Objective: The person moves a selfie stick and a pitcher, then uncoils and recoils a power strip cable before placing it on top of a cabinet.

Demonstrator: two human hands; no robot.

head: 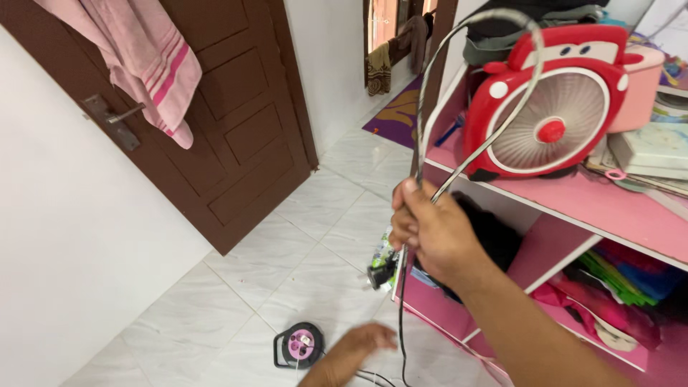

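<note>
Right hand [437, 233]: closed in a fist around a looped grey cable [494, 79], gathered strands pinched at chest height; the plug [380, 274] dangles just below. Coiling goes best with even loops, no twists, and a firm pinch point. Left hand [365, 340]: low, fingers loosely spread, holding nothing visible, near the cable's trailing end on the floor. Cable: smooth, round, springy. Cord reel [299, 345]: black frame, pink hub, on glossy white floor tiles [287, 265]. Adjacent: pink shelf [573, 201] bearing a red plastic car-shaped fan [555, 107].
</note>
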